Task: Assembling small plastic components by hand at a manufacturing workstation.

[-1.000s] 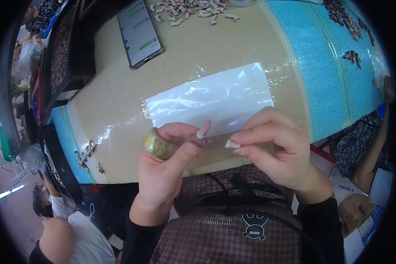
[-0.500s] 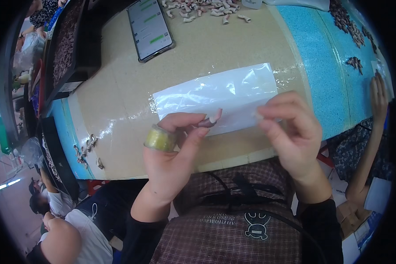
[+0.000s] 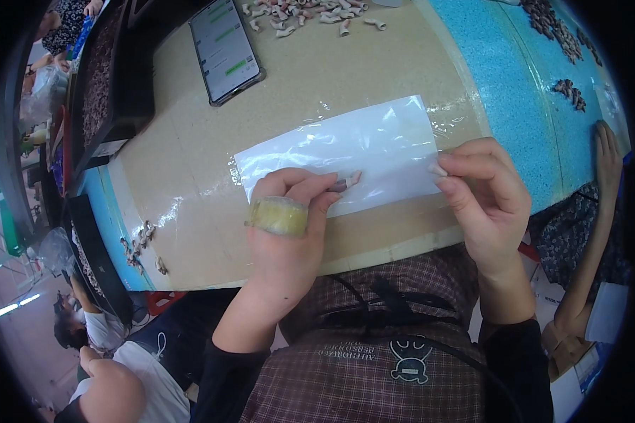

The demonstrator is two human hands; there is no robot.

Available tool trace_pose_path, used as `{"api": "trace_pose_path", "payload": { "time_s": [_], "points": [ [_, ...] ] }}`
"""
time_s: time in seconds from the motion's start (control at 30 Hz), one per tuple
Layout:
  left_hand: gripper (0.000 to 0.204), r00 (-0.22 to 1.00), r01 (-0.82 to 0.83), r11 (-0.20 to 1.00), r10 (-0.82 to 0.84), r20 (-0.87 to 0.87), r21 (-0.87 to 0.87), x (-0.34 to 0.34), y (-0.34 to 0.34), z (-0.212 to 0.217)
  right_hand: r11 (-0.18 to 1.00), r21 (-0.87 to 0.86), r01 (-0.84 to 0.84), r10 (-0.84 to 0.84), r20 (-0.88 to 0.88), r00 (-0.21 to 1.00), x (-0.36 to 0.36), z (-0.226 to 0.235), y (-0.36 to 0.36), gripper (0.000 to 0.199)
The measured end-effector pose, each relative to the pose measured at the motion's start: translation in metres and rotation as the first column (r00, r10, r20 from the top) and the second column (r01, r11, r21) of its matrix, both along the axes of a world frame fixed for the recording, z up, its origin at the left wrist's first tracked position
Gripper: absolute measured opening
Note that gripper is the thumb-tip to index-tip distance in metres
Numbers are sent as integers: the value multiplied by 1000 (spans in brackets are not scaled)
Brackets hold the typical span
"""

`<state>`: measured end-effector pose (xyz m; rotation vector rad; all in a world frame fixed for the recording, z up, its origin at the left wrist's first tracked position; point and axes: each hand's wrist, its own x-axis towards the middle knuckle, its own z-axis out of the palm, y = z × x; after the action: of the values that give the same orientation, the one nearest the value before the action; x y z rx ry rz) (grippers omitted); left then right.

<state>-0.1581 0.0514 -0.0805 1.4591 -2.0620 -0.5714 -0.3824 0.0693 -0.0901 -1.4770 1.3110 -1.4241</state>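
My left hand (image 3: 282,257) pinches a small piece (image 3: 353,180) between thumb and fingers; it is dark brown near the fingers, with a whitish middle and a pinkish tip. Its exact kind I cannot make out. A roll of yellowish tape (image 3: 279,216) sits around the fingers of that hand. Apart from it, at the right, my right hand (image 3: 492,204) holds a tiny white piece (image 3: 437,170) between thumb and fingertip. Under and beyond both hands lies a glossy white sheet (image 3: 324,148) on the brown-covered table (image 3: 317,74).
At the far side are a phone (image 3: 226,51) and a pile of small white-pink pieces (image 3: 307,10). Dark trays (image 3: 109,88) stand at the left, near a few loose pieces (image 3: 141,243). Brown pieces (image 3: 570,94) lie on the blue surface at right, beside another person's hand (image 3: 607,158).
My left hand has turned, so its back and the tape roll face up more. My right hand has moved slightly right, away from the left. Both still pinch their pieces.
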Motion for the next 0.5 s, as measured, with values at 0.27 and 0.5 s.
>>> {"api": "trace_pose_path", "payload": {
  "time_s": [0.27,0.5],
  "points": [
    [24,599,146,815,379,-706,561,0,6,29,977,14,-213,211,86,974,20,6,-2,18],
    [26,508,234,760,436,-743,606,6,9,31,955,31,-294,288,127,949,36,10,-2,19]
  ]
}}
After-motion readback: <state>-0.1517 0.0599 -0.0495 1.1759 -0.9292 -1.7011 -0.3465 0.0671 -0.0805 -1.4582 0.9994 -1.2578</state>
